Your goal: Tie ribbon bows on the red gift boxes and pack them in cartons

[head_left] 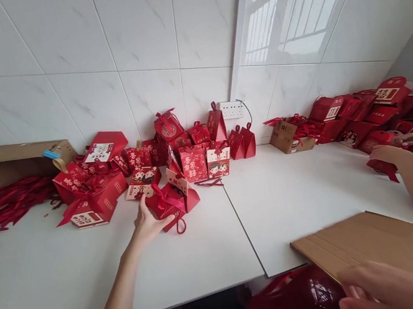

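Observation:
My left hand (150, 222) is on the table, its thumb and fingers spread around a small red gift box (164, 201) with a red ribbon bow and a twisted cord loop. Touching that box on its right is another red box (189, 199) with a pale printed panel. My right hand (371, 285) is low at the right, in front of a brown cardboard flap (379, 239). Its fingers look curled but are blurred, and whether they hold anything is not visible. Beneath it lies shiny dark red material (294, 300).
Several red gift boxes (194, 162) stand along the tiled wall. Loose red ribbons (20, 201) spill from a cardboard box (12, 152) on the left. At the right, another person's hands (392, 152) work beside a pile of red boxes (366, 112). A power strip (231, 109) is on the wall.

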The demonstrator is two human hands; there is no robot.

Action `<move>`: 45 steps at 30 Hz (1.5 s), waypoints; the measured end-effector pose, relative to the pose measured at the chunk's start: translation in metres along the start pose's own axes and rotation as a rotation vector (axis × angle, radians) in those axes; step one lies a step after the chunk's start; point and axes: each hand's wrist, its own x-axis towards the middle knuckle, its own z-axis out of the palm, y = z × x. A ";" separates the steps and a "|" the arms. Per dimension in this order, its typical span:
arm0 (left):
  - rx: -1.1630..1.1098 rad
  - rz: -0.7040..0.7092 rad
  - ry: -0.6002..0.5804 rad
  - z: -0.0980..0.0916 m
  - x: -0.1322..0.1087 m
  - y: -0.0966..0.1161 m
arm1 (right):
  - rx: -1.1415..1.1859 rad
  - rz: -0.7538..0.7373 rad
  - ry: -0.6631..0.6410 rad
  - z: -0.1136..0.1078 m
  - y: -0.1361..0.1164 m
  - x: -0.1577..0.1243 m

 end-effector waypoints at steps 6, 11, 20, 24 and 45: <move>-0.201 0.167 -0.548 -0.023 -0.039 -0.011 | 0.044 -0.171 -0.216 -0.015 -0.066 0.027; -0.413 0.494 -1.134 -0.009 -0.052 0.014 | 0.204 -0.370 -0.224 -0.007 -0.098 0.056; -0.339 0.268 -0.651 0.052 -0.066 0.048 | 0.212 -0.247 0.143 0.017 -0.106 0.098; -0.236 0.242 -0.433 0.034 -0.079 0.063 | 0.159 -0.200 0.049 0.011 -0.102 0.091; -0.438 -0.081 -0.436 0.040 -0.128 0.058 | 0.584 -0.357 -0.321 0.020 -0.089 0.106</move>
